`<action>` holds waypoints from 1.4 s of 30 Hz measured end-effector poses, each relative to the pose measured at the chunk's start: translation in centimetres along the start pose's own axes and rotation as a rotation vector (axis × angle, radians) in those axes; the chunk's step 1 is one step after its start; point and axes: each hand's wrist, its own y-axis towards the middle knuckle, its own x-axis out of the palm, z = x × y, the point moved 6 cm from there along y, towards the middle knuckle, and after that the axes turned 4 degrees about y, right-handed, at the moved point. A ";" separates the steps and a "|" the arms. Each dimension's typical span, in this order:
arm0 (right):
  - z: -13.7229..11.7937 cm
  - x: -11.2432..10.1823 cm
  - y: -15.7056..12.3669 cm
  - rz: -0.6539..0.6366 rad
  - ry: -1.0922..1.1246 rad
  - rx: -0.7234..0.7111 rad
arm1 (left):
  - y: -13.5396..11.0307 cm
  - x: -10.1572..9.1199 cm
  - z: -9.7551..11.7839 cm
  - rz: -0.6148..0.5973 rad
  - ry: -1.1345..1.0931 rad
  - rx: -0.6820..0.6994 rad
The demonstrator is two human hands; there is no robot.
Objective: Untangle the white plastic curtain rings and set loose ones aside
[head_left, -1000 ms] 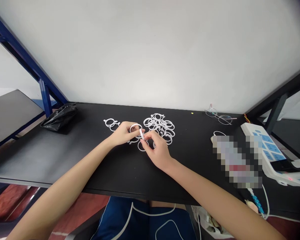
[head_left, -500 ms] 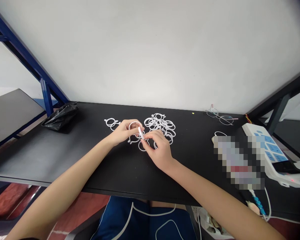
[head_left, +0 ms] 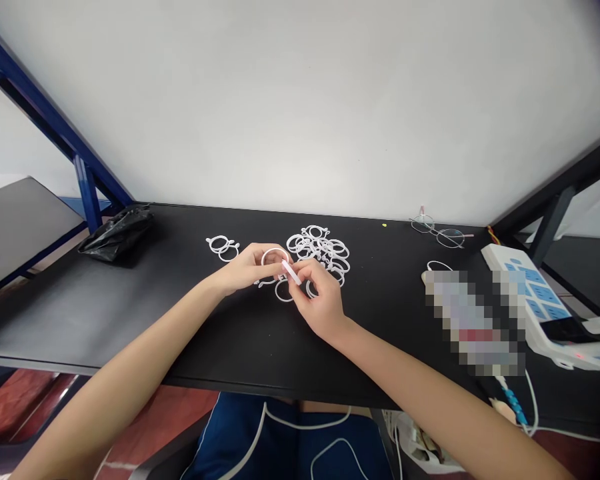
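Okay, head view: the left hand (head_left: pixel 254 265) has its grip closed on a white ring (head_left: pixel 275 251), standing up from the fingers. The right hand (head_left: pixel 320 297) pinches a second ring (head_left: pixel 291 272), seen nearly edge-on, right against it. Both held over the table (head_left: pixel 380 300), at the near-left side of a pile of rings (head_left: pixel 320 252); two overlapping rings (head_left: pixel 229 247) lie left of the left hand. Step looks like working the two held rings against each other; whether they're linked, can't tell. Next move seems to call for a steady left pinch and a small right-hand turn. Versus half a second ago: second ring tilts over more, right fingers curl further around it.
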 end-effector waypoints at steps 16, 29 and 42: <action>-1.5 -0.6 -0.1 0.097 -0.043 -0.104 | 0.3 -1.1 -0.7 0.069 -0.163 -0.072; 0.2 -0.5 0.1 0.030 -0.193 -0.007 | 0.1 -2.4 -2.0 0.290 -0.347 -0.239; 1.8 0.3 -0.2 -0.155 -0.625 0.065 | 0.1 -1.9 -1.9 0.198 -0.339 -0.234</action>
